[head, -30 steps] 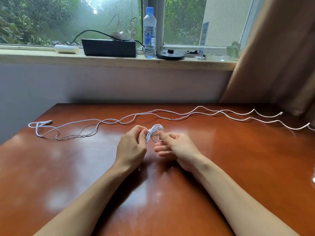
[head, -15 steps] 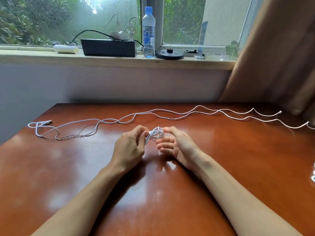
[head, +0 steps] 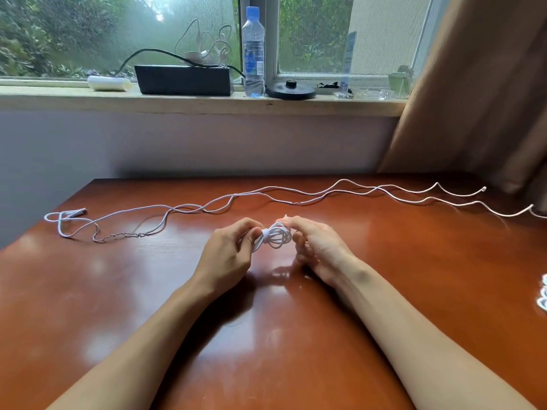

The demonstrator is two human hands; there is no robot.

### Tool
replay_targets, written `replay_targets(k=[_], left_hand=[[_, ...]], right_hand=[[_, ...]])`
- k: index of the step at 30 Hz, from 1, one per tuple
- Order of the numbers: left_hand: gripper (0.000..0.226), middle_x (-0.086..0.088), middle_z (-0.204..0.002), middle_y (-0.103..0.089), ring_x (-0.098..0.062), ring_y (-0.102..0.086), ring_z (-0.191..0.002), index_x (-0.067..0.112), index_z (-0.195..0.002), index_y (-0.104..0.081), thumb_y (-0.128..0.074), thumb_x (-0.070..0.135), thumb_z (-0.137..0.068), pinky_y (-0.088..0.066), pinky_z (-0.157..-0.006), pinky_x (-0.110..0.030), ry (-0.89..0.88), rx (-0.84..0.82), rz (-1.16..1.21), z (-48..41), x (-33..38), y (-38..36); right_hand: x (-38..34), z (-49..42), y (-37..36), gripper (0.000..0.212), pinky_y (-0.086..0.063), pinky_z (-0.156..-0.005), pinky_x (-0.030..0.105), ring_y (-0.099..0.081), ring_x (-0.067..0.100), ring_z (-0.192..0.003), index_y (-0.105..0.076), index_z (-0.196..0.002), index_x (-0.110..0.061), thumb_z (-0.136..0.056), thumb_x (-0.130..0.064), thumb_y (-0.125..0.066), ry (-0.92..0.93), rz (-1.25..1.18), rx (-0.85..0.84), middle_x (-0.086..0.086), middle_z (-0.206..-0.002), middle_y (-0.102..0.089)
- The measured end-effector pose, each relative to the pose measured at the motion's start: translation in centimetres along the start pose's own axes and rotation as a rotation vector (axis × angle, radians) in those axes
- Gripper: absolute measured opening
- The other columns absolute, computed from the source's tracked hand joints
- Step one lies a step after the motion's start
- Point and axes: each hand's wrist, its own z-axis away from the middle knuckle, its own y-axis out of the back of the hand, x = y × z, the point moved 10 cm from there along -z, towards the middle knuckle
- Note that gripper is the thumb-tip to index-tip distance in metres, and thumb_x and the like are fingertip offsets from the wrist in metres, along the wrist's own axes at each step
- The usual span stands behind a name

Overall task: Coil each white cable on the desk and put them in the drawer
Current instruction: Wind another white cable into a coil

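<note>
Centrally on the tabletop [head: 118, 291], our left hand [head: 228, 253] and right hand [head: 319, 247] both pinch the coiled white cable [head: 276, 238] with curled fingers

No text can be read with certainty. The water bottle [head: 253, 39] on the window sill [head: 59, 99], in the upper middle of the frame, carries a blue and white label [head: 253, 62]; its printed marks are too small and blurred to make out. To the right of it stands a narrow blue and white card [head: 347, 62], whose print is also not legible.
</note>
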Motion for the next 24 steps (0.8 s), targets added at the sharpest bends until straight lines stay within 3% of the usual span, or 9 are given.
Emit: replay_targets(k=[5,13,16,20,24], left_hand=[[0.019,0.014,-0.075,-0.063,-0.008,-0.056,-0.070,0.024,-0.092,-0.067,-0.049,0.026,-0.097,-0.047,-0.070,-0.031,-0.002,-0.041,0.003,0.1,0.2,-0.4],[0.026,0.010,-0.085,-0.072,-0.010,-0.065,-0.081,0.020,-0.100,-0.074,-0.049,0.027,-0.096,-0.049,-0.078,-0.026,0.013,-0.140,0.034,0.4,0.3,-1.9],[0.027,0.011,-0.083,-0.071,-0.009,-0.063,-0.079,0.019,-0.099,-0.074,-0.049,0.026,-0.096,-0.049,-0.077,-0.027,0.018,-0.173,0.049,0.5,0.5,-2.3],[0.029,0.014,-0.083,-0.070,-0.003,-0.061,-0.079,0.019,-0.100,-0.075,-0.048,0.029,-0.095,-0.048,-0.076,-0.023,0.036,-0.153,0.049,0.3,0.5,-2.1],[0.030,0.014,-0.086,-0.073,-0.013,-0.066,-0.085,0.026,-0.097,-0.075,-0.046,0.038,-0.093,-0.053,-0.080,-0.035,0.113,-0.072,-0.022,-0.1,-1.0,-1.1]], right_hand=[[0.0,-0.2,0.2,0.016,-0.008,-0.050,0.027,-0.017,0.009,-0.049,-0.078,-0.098,-0.009,-0.088,-0.018,-0.070,0.017,-0.049,0.006,-0.004,-0.058,-0.037],[-0.3,-0.4,0.8,0.014,-0.014,-0.042,0.020,-0.019,0.007,-0.046,-0.078,-0.097,-0.006,-0.088,-0.016,-0.072,0.060,-0.032,0.040,-0.007,-0.055,-0.036],[-0.4,-0.6,1.3,0.015,-0.025,-0.043,0.019,-0.026,0.005,-0.040,-0.077,-0.098,-0.006,-0.088,-0.016,-0.074,0.110,-0.027,0.091,-0.011,-0.048,-0.042],[-0.9,-1.1,2.7,0.012,-0.033,-0.047,0.022,-0.035,0.008,-0.050,-0.079,-0.090,-0.014,-0.086,-0.025,-0.079,0.196,-0.018,0.190,-0.006,-0.057,-0.045],[-1.2,-1.1,2.6,0.006,-0.051,-0.068,0.021,-0.061,0.009,-0.067,-0.073,-0.093,-0.012,-0.094,-0.017,-0.069,0.233,-0.113,0.178,-0.001,-0.072,-0.065]])
